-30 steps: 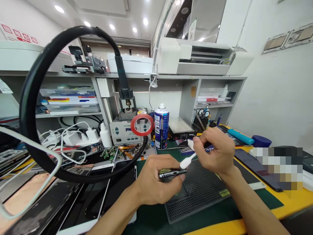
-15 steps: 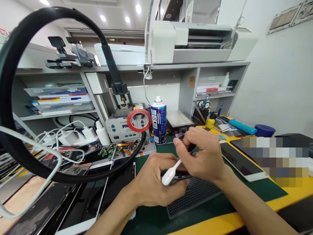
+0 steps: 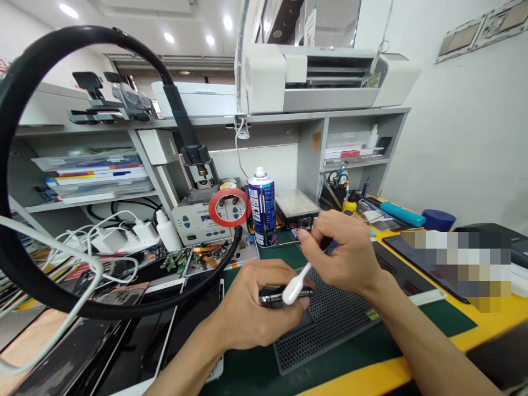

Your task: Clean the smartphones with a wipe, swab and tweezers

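My left hand (image 3: pixel 256 308) is closed around a dark smartphone (image 3: pixel 272 300), held edge-on above the mat with its metallic rim towards me. My right hand (image 3: pixel 346 253) grips a slim tool with a white, rounded handle end (image 3: pixel 293 290). That white end points down and left and overlaps the phone in view; I cannot tell whether they touch. The tool's other end is mostly hidden by my fingers, with something dark showing near them. Beneath both hands lies a dark perforated pad (image 3: pixel 342 313) on a green mat (image 3: pixel 247 363).
Phones and screens (image 3: pixel 165 330) lie at the left under a thick black hose (image 3: pixel 140 311). A blue spray can (image 3: pixel 262 209) stands behind my hands, beside a red tape roll (image 3: pixel 214 209). A dark phone (image 3: pixel 424 267) lies at right. White cables (image 3: pixel 94 286) cross the left side.
My right hand has shifted right and slightly up, drawing the tool's white end along with it. More of the phone's edge and the perforated pad shows. The camera view has shifted slightly.
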`<action>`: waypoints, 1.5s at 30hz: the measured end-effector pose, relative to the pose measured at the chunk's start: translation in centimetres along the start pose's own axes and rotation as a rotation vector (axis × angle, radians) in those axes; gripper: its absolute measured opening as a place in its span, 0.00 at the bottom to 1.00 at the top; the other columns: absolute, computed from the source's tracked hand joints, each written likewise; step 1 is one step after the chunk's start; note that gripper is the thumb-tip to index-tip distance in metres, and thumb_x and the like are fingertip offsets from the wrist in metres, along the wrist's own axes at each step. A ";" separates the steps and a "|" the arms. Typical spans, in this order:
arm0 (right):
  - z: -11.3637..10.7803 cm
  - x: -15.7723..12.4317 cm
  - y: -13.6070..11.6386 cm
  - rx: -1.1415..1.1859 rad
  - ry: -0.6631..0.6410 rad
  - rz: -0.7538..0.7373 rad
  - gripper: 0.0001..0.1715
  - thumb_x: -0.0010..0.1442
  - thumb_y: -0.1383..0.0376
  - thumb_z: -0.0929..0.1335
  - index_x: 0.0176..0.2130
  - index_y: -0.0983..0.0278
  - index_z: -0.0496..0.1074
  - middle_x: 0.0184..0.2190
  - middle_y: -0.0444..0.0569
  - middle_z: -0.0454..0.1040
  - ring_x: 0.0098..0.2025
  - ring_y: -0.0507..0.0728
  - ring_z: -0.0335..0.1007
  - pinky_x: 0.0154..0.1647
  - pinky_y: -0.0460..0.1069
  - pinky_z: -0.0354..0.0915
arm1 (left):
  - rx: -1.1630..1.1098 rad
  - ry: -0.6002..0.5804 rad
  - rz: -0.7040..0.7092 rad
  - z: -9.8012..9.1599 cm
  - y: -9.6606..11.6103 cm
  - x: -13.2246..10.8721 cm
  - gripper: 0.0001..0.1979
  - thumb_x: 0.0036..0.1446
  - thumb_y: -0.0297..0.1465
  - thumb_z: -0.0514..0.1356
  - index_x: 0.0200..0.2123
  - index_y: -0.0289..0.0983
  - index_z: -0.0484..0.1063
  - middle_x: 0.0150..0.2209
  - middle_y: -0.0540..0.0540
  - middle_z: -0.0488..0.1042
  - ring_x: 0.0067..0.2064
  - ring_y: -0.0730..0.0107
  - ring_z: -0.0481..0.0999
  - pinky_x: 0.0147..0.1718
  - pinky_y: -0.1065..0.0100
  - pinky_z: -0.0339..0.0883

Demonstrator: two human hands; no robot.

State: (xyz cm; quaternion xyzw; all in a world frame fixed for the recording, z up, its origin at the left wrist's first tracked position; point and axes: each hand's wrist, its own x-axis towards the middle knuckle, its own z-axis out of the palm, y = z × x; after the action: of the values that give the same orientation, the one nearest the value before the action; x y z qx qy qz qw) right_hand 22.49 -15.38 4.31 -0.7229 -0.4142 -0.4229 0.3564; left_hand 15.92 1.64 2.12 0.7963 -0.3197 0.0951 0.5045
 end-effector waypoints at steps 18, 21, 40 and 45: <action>-0.4 -0.2 2.0 -0.024 0.016 0.003 0.20 0.52 0.71 0.68 0.19 0.63 0.54 0.16 0.40 0.56 0.21 0.49 0.51 0.25 0.48 0.49 | -0.060 0.032 -0.061 -0.7 0.0 0.1 0.08 0.55 0.22 0.61 0.36 0.34 0.80 0.32 0.45 0.77 0.31 0.69 0.74 0.31 0.69 0.64; -0.7 -0.4 2.7 -0.065 0.004 0.032 0.20 0.52 0.71 0.68 0.18 0.63 0.54 0.15 0.40 0.56 0.21 0.49 0.51 0.25 0.48 0.49 | -0.078 0.061 -0.085 -0.9 -0.1 0.1 0.08 0.56 0.26 0.62 0.37 0.35 0.81 0.34 0.44 0.78 0.33 0.67 0.75 0.32 0.69 0.65; 0.4 -0.7 2.9 0.049 0.005 0.379 0.23 0.58 0.64 0.66 0.18 0.62 0.53 0.15 0.39 0.52 0.20 0.48 0.47 0.22 0.46 0.48 | -0.070 0.171 -0.072 -0.8 -0.1 -0.2 0.12 0.60 0.35 0.61 0.31 0.35 0.80 0.32 0.43 0.80 0.35 0.64 0.78 0.36 0.67 0.68; 0.6 -0.6 2.8 0.050 0.014 0.405 0.23 0.58 0.64 0.66 0.18 0.62 0.53 0.16 0.39 0.51 0.20 0.48 0.47 0.22 0.46 0.48 | -0.093 0.183 -0.073 -1.2 -0.2 -0.1 0.18 0.64 0.35 0.55 0.28 0.33 0.79 0.31 0.43 0.79 0.35 0.63 0.77 0.37 0.67 0.67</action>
State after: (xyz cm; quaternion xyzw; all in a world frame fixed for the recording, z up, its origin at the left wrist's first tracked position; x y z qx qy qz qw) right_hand 25.00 -16.18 3.03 -0.7794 -0.2683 -0.3369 0.4550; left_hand 16.15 2.81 2.49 0.7712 -0.2472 0.1343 0.5711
